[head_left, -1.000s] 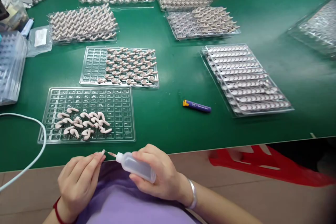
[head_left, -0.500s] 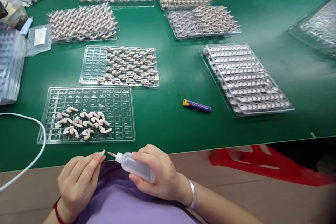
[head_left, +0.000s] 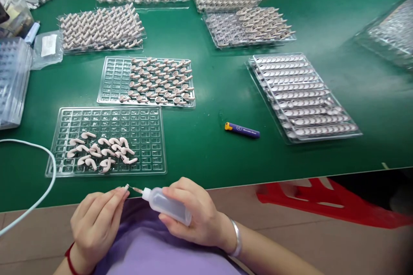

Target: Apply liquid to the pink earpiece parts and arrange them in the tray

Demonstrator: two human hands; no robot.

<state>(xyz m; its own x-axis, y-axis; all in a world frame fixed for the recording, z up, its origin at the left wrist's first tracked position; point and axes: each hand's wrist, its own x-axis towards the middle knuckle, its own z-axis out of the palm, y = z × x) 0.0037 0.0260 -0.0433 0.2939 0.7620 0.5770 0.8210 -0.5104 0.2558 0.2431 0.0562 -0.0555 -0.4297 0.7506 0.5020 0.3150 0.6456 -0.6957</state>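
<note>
left hand point(head_left: 97, 221): fingertips pinched on a small pale earbud part point(head_left: 127, 187), above the near edge of the worktop point(head_left: 209, 150)
right hand point(head_left: 196, 215): wrapped around a translucent squeeze bottle point(head_left: 169, 206), its needle tip point(head_left: 137, 190) aimed at the part; contact unclear
step: apparently dosing fluid onto the part's end
next move: seems to call for steady hands and a light squeeze
lighter point(head_left: 241, 130): pale emblem and lettering, too small to read
bag label point(head_left: 49, 46): print illegible

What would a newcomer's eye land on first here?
Probably the translucent squeeze bottle in the right hand, its needle tip pointing at the small white piece pinched in the left hand. Just beyond, a clear tray holds loose earbud shells. A purple lighter lies apart on the green table.
</note>
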